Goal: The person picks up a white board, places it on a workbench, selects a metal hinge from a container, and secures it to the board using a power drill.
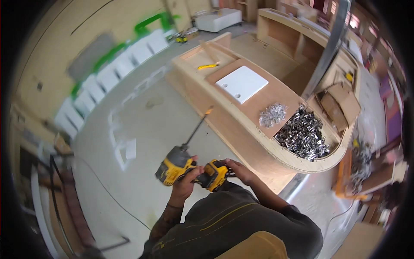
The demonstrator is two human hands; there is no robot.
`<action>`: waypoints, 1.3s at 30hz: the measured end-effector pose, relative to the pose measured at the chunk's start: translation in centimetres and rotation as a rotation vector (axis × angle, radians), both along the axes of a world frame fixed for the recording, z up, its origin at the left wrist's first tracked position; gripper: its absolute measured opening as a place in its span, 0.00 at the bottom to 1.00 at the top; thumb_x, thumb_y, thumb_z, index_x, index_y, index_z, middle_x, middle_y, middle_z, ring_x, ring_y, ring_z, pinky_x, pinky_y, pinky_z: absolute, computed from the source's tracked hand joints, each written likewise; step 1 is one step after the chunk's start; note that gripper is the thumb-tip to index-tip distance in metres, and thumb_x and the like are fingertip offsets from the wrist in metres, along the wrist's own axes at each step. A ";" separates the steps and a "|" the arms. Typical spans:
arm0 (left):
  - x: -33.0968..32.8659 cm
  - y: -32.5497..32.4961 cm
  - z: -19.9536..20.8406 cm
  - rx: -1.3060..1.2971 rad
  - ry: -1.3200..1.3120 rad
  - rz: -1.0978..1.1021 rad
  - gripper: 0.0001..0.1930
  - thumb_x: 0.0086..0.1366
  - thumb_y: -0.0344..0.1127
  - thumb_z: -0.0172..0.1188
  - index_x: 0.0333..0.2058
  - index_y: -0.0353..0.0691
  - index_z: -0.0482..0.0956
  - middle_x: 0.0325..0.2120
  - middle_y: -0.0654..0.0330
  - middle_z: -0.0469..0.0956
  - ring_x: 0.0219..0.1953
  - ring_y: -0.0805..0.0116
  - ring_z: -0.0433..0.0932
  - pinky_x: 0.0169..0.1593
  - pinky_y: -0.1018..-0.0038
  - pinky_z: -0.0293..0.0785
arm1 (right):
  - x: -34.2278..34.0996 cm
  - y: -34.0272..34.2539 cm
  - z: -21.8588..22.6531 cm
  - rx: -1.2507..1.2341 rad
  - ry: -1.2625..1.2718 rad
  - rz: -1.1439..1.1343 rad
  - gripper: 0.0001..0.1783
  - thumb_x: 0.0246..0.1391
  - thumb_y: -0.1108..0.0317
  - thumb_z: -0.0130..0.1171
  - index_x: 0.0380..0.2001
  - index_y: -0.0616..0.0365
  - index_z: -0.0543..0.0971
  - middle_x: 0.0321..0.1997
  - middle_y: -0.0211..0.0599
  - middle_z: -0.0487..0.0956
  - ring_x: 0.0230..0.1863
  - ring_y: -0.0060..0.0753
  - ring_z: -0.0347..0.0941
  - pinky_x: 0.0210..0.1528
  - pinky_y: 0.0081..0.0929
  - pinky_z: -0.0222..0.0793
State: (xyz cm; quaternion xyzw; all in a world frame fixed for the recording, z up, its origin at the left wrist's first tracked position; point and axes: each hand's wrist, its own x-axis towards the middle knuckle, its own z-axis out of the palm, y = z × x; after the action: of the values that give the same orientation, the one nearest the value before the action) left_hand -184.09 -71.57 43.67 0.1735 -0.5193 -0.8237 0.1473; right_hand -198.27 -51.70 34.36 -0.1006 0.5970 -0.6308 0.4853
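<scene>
In the head view you had a yellow-and-black cordless drill (176, 166) near you, just left of the curved wooden counter (254, 134). Your left hand (185, 184) was closed around its handle. Your right hand (242, 172) was at the right end of the battery (214, 175) — how tightly it gripped there, you could not tell. The long bit (196, 131) pointed far and right, its tip in front of the counter's side; whether it touched was unclear.

On the counter, a white panel (248, 84) lay farther off, with clear pieces (272, 115) and dark metal clips (304, 134) nearer and to the right. The step in hand looked like handling the drill, not driving with it — any next move called for a firm handle grip and care with that long bit.
</scene>
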 end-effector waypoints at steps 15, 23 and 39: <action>-26.1 -23.2 1.4 -0.455 0.036 0.134 0.25 0.66 0.29 0.67 0.60 0.34 0.74 0.48 0.65 0.76 0.46 0.75 0.74 0.56 0.74 0.70 | -20.1 -1.2 -1.2 0.444 0.889 -0.980 0.10 0.62 0.71 0.63 0.45 0.64 0.81 0.41 0.46 0.83 0.39 0.39 0.83 0.43 0.34 0.79; -45.5 -30.4 1.0 -0.425 0.216 0.075 0.27 0.67 0.27 0.64 0.64 0.35 0.69 0.61 0.57 0.74 0.61 0.67 0.72 0.65 0.68 0.69 | -22.3 3.3 -4.2 1.147 0.991 -1.186 0.15 0.55 0.66 0.67 0.43 0.61 0.82 0.38 0.51 0.79 0.38 0.49 0.77 0.39 0.40 0.76; -76.7 -45.2 -14.2 -0.337 -0.059 0.009 0.30 0.63 0.50 0.72 0.57 0.38 0.78 0.49 0.61 0.82 0.40 0.68 0.83 0.43 0.67 0.82 | -26.5 -4.1 -0.7 0.417 0.549 -2.041 0.08 0.64 0.68 0.60 0.32 0.59 0.76 0.32 0.36 0.83 0.31 0.22 0.77 0.37 0.23 0.74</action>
State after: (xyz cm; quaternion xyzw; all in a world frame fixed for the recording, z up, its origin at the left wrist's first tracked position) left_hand -260.83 -116.77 29.47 0.1729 -0.6534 -0.7188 0.1628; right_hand -224.80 -55.79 33.66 0.3914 0.5833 -0.5796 -0.4131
